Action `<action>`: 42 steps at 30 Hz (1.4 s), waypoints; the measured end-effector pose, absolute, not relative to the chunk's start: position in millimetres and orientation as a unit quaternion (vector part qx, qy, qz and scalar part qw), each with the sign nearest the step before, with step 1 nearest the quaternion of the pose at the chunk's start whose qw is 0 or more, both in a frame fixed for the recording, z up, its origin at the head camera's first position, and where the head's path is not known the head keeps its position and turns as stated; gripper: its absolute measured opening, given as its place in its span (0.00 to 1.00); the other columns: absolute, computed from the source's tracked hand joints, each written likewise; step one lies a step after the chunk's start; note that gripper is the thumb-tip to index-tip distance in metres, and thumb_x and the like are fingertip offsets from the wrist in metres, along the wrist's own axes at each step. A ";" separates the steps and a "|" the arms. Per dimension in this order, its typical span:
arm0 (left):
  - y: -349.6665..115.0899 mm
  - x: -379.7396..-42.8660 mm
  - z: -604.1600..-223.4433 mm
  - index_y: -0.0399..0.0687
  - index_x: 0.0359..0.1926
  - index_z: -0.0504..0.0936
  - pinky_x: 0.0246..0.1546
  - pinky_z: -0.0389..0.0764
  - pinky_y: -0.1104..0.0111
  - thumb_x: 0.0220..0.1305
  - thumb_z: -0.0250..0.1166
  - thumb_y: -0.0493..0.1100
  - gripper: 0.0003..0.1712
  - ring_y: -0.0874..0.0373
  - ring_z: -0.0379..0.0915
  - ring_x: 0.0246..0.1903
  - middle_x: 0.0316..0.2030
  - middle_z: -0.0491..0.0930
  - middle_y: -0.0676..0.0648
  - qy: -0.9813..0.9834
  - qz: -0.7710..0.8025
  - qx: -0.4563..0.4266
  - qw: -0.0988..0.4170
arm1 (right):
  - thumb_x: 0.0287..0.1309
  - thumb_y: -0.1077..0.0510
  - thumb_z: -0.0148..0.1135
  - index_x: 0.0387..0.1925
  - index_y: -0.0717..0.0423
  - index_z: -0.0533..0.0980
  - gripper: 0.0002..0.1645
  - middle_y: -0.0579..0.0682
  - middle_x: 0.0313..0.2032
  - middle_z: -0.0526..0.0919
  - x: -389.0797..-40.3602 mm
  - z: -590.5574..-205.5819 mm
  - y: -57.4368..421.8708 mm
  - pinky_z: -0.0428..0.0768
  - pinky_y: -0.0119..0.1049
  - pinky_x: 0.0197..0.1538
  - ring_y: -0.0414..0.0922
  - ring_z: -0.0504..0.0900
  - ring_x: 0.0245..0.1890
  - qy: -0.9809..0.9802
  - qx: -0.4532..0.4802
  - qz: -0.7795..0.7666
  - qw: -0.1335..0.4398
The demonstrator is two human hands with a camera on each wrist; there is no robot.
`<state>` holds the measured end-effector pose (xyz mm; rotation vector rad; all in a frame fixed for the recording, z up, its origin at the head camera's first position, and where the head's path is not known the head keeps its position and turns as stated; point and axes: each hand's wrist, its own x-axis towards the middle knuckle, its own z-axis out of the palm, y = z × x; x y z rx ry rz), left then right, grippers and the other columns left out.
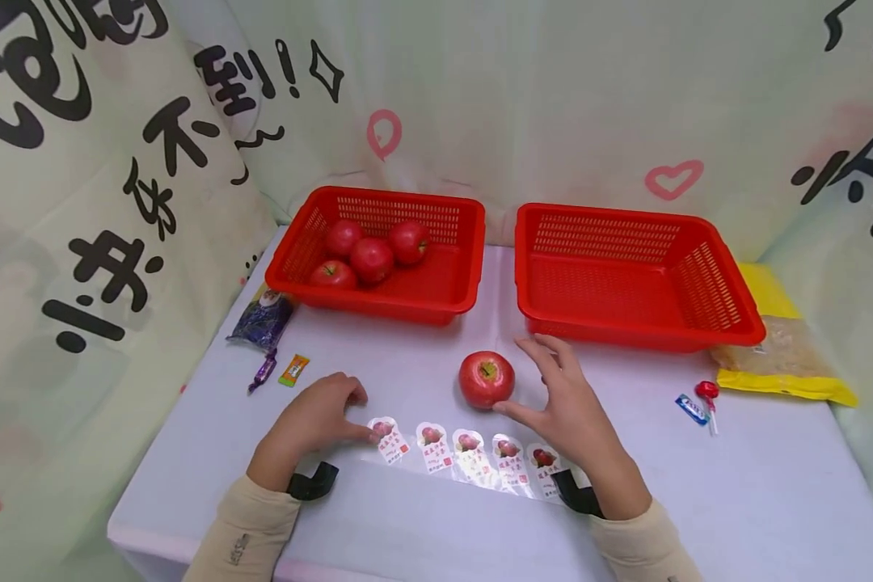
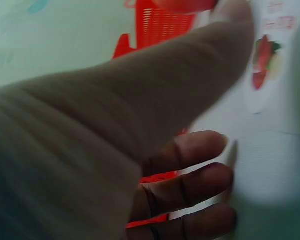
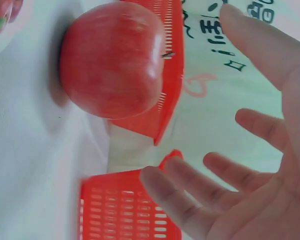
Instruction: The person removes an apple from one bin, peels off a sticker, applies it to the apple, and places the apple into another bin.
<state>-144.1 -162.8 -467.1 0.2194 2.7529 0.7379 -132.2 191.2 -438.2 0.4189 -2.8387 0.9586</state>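
A red apple (image 1: 487,379) stands on the white table, stem up, between the hands. Beside it on the right is my right hand (image 1: 563,396), thumb and fingers spread, with a gap to the apple in the right wrist view (image 3: 250,185). My left hand (image 1: 320,420) hovers low over the table, its thumb tip right at the leftmost apple-picture sticker (image 1: 389,440). Several such stickers lie in a row on a clear backing strip (image 1: 473,483). In the left wrist view, the fingers (image 2: 190,187) are loosely bent and grip nothing.
Behind, a red basket (image 1: 436,303) contains several apples (image 1: 372,259); another red basket (image 1: 640,327) stands to its right. Snack packets (image 1: 263,317) and small candies (image 1: 293,370) lie left. On the right are a lollipop (image 1: 707,390), a blue candy (image 1: 692,409) and a yellow bag (image 1: 786,356).
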 end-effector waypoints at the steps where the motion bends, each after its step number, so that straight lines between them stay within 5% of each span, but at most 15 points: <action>1: -159.9 -141.8 -467.8 0.50 0.44 0.84 0.48 0.84 0.59 0.44 0.88 0.57 0.31 0.56 0.75 0.41 0.40 0.81 0.51 0.956 0.234 0.087 0.151 | 0.47 0.49 0.87 0.78 0.46 0.66 0.58 0.59 0.73 0.66 -130.9 -436.6 193.6 0.88 0.59 0.55 0.60 0.78 0.64 -0.934 0.145 0.319 0.073; 6: -147.0 -136.2 -468.0 0.51 0.33 0.79 0.33 0.74 0.64 0.41 0.89 0.55 0.29 0.56 0.70 0.32 0.29 0.76 0.52 0.964 0.187 0.087 0.166 | 0.48 0.53 0.86 0.74 0.51 0.70 0.53 0.60 0.71 0.69 -128.1 -433.7 195.7 0.89 0.57 0.54 0.57 0.74 0.67 -0.923 0.170 0.322 0.120; 10: -139.9 -131.9 -467.5 0.51 0.28 0.78 0.30 0.71 0.64 0.45 0.88 0.51 0.24 0.55 0.69 0.30 0.26 0.74 0.50 0.967 0.179 0.081 0.164 | 0.49 0.54 0.86 0.70 0.54 0.74 0.47 0.59 0.69 0.73 -125.3 -435.2 189.5 0.89 0.55 0.54 0.57 0.75 0.67 -0.921 0.194 0.313 0.129; 19: -123.8 -120.6 -460.8 0.41 0.43 0.82 0.41 0.83 0.61 0.48 0.86 0.46 0.27 0.54 0.74 0.33 0.32 0.81 0.47 0.972 0.181 0.047 0.140 | 0.48 0.54 0.86 0.64 0.57 0.80 0.40 0.55 0.64 0.79 -118.2 -436.7 175.9 0.88 0.51 0.58 0.53 0.79 0.65 -0.895 0.305 0.293 0.141; 26: -122.7 -119.8 -461.6 0.48 0.32 0.78 0.36 0.73 0.63 0.51 0.85 0.44 0.20 0.54 0.69 0.33 0.29 0.74 0.49 0.967 0.189 0.065 0.157 | 0.49 0.52 0.86 0.61 0.55 0.82 0.37 0.52 0.62 0.81 -114.1 -441.2 171.1 0.88 0.51 0.58 0.51 0.80 0.63 -0.901 0.308 0.284 0.115; 37: -130.8 -118.9 -472.3 0.51 0.37 0.81 0.30 0.70 0.71 0.53 0.84 0.41 0.19 0.61 0.69 0.29 0.25 0.74 0.55 0.927 0.332 0.128 0.117 | 0.57 0.57 0.80 0.51 0.55 0.86 0.20 0.48 0.43 0.89 -115.3 -441.2 136.7 0.90 0.35 0.48 0.43 0.87 0.43 -0.889 0.346 0.298 0.029; 42: -143.1 -118.2 -478.4 0.52 0.36 0.82 0.29 0.72 0.72 0.51 0.86 0.43 0.19 0.61 0.69 0.28 0.24 0.74 0.56 0.917 0.354 0.150 0.110 | 0.59 0.53 0.79 0.54 0.51 0.86 0.22 0.48 0.48 0.88 -122.3 -440.5 101.2 0.89 0.36 0.53 0.44 0.85 0.49 -0.895 0.363 0.260 -0.024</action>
